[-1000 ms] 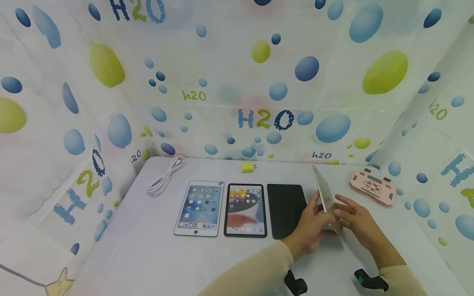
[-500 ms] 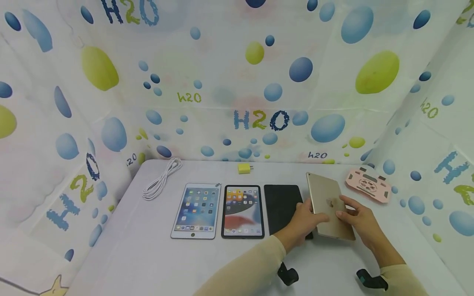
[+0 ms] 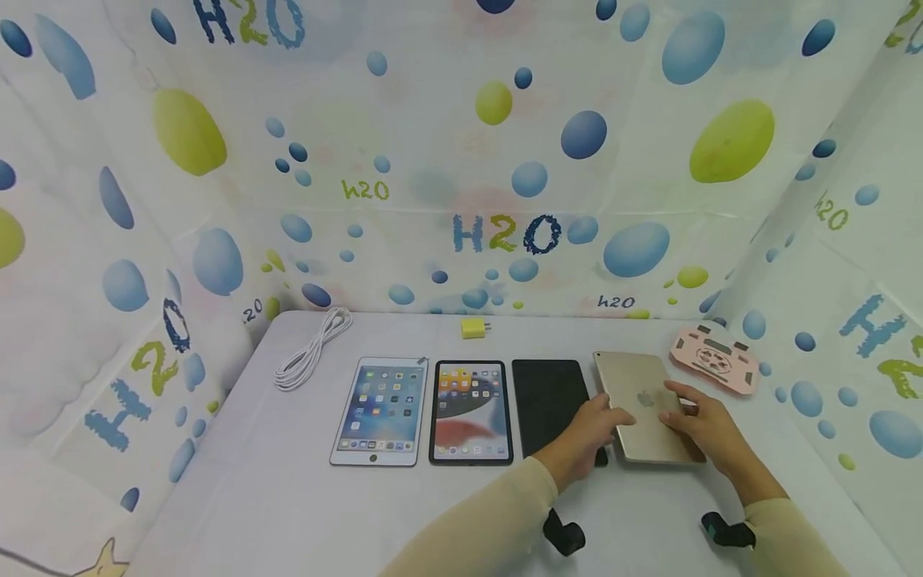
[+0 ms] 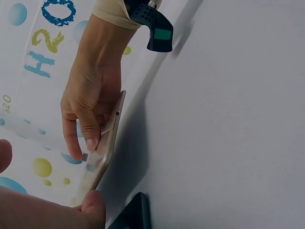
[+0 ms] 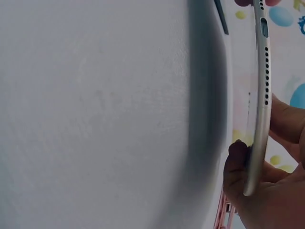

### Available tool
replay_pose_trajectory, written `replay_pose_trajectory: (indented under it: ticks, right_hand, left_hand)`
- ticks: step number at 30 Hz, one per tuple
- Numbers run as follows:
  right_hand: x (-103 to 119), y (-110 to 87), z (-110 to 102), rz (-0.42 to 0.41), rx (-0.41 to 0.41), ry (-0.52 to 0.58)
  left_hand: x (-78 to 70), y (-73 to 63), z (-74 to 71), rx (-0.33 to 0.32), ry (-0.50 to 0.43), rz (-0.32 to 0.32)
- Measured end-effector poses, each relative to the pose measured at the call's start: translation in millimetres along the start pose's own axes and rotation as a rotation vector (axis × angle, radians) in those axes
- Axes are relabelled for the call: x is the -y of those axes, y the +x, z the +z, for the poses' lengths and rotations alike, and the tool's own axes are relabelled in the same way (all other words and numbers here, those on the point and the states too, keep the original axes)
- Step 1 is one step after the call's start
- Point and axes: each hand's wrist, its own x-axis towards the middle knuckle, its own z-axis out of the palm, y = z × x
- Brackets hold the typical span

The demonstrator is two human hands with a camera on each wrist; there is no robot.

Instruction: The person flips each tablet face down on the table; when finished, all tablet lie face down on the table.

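Observation:
A gold tablet [image 3: 634, 373], back side up with its apple logo showing, is held between both hands above the right part of the table. My left hand [image 3: 580, 434] pinches its left edge, thumb on the back. On the opposite edge, my right hand [image 3: 710, 426] grips it with the thumb on the back and fingertips underneath. In the right wrist view, the tablet's port edge [image 5: 265, 76] is seen side-on, with the right hand's fingers [image 5: 234, 167] on the screen side. The left wrist view shows a shadow under the raised tablet [image 4: 110, 138]. Its screen is mostly hidden.
Left of it lie a dark tablet [image 3: 548, 401], a black-framed tablet [image 3: 471, 413] and a white tablet [image 3: 382, 409], the last two with screens lit. Behind are a coiled white cable [image 3: 310, 353], a yellow charger plug [image 3: 473, 328] and a pink gadget [image 3: 714, 359].
The gold tablet has turned from standing nearly on edge to lying flatter, its back facing up. Both hands have kept hold of it and lowered it a little.

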Motion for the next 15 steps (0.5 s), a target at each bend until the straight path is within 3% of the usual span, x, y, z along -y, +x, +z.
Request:
replay_pose_trajectory:
  ticks: [7, 15]
  right_hand:
    - [-5.2, 6.2, 0.9, 0.018, 0.007, -0.023]
    - [-8.1, 10.7, 1.3, 0.025, 0.0, -0.039]
  left_hand:
    - [3.0, 6.8, -0.7, -0.002, -0.147, -0.028]
    - [2.6, 11.0, -3.2, 0.029, -0.173, -0.018]
